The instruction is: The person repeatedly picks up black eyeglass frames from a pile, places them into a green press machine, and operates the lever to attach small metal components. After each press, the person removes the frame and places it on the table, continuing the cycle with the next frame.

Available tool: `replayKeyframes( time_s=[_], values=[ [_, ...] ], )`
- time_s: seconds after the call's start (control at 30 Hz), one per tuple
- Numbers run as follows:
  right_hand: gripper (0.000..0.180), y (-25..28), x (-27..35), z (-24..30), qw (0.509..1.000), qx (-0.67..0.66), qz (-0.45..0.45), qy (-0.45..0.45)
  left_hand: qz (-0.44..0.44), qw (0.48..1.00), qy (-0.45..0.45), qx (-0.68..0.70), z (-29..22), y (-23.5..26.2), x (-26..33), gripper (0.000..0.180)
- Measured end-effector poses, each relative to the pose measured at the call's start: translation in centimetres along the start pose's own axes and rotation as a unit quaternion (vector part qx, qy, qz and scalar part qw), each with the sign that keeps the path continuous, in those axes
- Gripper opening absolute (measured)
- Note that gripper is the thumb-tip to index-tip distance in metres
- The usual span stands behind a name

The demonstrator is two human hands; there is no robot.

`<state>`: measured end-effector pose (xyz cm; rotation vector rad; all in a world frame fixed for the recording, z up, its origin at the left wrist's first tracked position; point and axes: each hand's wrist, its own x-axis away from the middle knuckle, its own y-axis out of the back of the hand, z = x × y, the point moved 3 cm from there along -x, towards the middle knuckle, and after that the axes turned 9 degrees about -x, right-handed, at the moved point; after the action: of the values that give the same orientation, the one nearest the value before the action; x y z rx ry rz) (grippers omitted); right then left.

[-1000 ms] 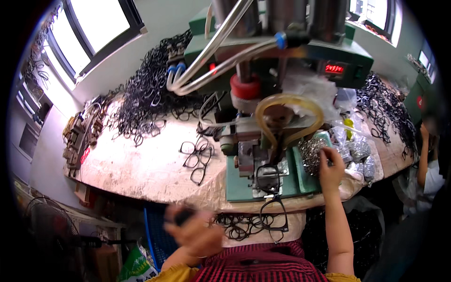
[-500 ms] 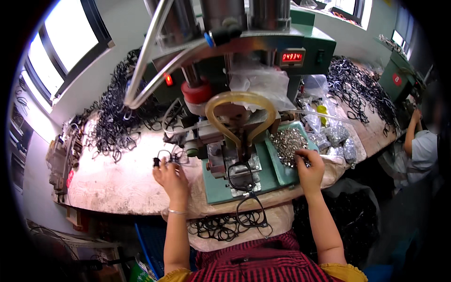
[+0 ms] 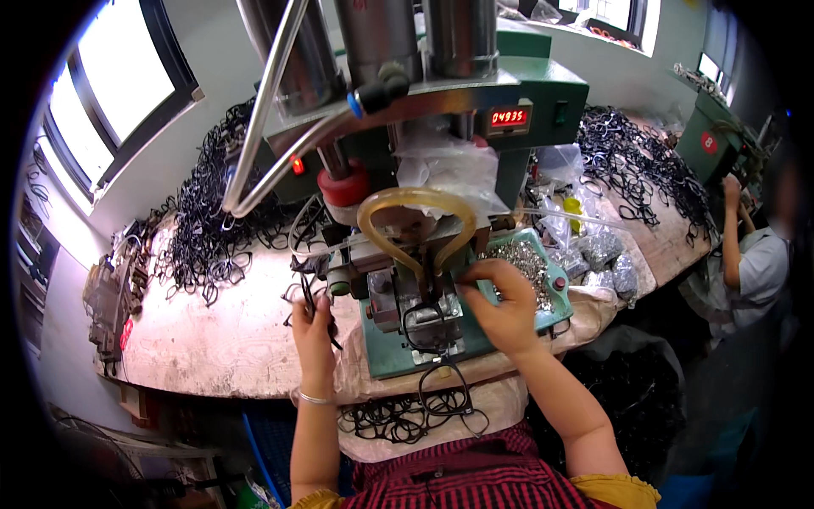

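My left hand (image 3: 314,343) is closed around a dark eyeglass frame (image 3: 309,297), held upright above the table left of the press. Thumb and fingers of my right hand (image 3: 509,310) come together beside the press's working point; whatever they pinch is too small or hidden to make out. Another black eyeglass frame (image 3: 444,388) sits in the press (image 3: 381,293), one rim at the fixture and the other hanging over the front edge of its green base. Close to my right hand, a green tray (image 3: 555,293) holds many small shiny metal parts (image 3: 527,259).
Overhead stand the press's metal cylinders (image 3: 377,42), and a curved yellowish tube (image 3: 415,197) bends in front. Heaps of black frames (image 3: 203,212) lie at the left and far right. More frames (image 3: 386,417) rest on my lap. A co-worker (image 3: 755,263) sits at the right.
My right hand has gone left from the tray of metal parts to the press. My left hand has raised a dark frame off the table. The press's red display reads differently.
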<state>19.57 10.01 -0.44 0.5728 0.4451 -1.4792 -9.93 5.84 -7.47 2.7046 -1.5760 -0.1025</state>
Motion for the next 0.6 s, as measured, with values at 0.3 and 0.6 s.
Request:
replayKeyframes(
  time_s=[0.3, 0.6],
  values=[
    [0.034, -3.1, 1.8, -0.7, 0.963, -0.219, -0.042, -0.152, 0.023, 0.968, 0.1, 0.228, 3.0, 0.0, 2.5, 0.024],
    [0.046, -4.1, 1.3, 2.6, 0.922, -0.323, -0.035, -0.212, 0.204, 0.929, -0.05, 0.303, -14.3, -3.0, 12.0, 0.024]
  ],
)
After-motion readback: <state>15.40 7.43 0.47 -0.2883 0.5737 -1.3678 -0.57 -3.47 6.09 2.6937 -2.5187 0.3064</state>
